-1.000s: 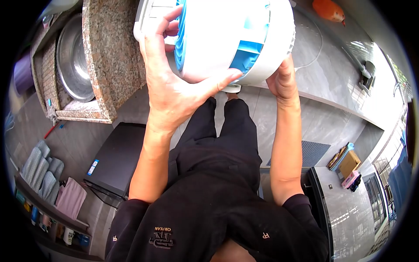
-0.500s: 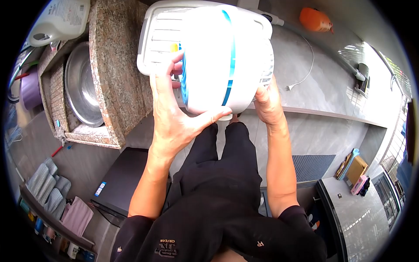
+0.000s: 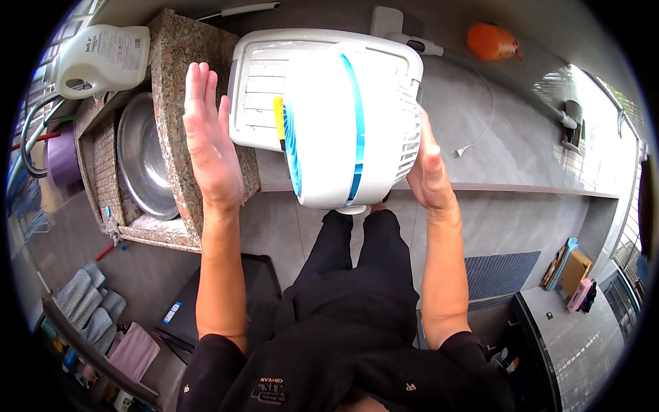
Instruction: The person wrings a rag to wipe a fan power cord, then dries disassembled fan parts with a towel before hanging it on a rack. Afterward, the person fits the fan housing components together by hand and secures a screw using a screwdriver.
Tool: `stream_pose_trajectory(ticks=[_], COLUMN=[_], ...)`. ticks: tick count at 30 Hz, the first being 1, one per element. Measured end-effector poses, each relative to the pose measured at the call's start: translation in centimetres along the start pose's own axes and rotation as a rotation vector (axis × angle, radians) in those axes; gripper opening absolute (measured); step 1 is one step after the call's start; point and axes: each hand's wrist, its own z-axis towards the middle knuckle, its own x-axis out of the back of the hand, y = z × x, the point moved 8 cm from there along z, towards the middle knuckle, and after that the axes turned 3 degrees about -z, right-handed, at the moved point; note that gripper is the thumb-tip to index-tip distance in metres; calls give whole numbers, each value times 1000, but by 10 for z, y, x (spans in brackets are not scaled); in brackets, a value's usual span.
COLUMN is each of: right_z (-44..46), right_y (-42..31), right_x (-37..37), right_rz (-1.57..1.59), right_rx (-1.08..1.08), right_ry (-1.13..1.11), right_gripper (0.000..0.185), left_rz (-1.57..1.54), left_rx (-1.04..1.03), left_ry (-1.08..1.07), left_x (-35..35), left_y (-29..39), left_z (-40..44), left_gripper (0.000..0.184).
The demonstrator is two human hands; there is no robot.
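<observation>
A white round appliance with a blue band, blue blades at its left side and white slats at its right [image 3: 326, 130] stands over a white ribbed tray [image 3: 264, 89]. A yellow piece [image 3: 279, 118] shows at its left edge. My left hand [image 3: 211, 147] is off to the left of the appliance, holding nothing, palm facing it and fingers extended. At the right side, my right hand [image 3: 431, 168] lies against or very near the slats with its fingers stretched out; part of them is hidden behind the appliance.
Left are a granite-edged sink [image 3: 182, 89] with a metal basin [image 3: 147, 158] and a white jug [image 3: 110, 58]. A grey counter [image 3: 522, 165] bears a cord with a plug [image 3: 461, 151], a vacuum-like tube [image 3: 422, 45] and an orange object [image 3: 491, 41]. A black cabinet [image 3: 250, 295] stands below.
My left hand has let go of the appliance and moved left, its fingers straightening. The right hand stays at the right side. The view has shifted, showing more of the tray and counter.
</observation>
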Motion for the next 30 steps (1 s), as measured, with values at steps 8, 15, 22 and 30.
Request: stream_pose_trajectory(ticks=[8, 15, 22, 30], right_z=[15, 12, 10, 4], right_y=[-22, -15, -9, -50], right_x=[-33, -32, -25, -50], right_rz=[-146, -88, -134, -633], right_rx=[67, 110, 127, 164], right_ry=[-8, 44, 99, 124], right_gripper=[111, 109, 112, 107], left_rz=[-217, -311, 26, 131], left_rx=[186, 230, 199, 239], left_ry=[-166, -252, -242, -190], left_x=[-93, -91, -59, -38], left_y=[6, 11, 7, -7], left_z=[-15, -13, -32, -50], left_gripper=[70, 76, 89, 94])
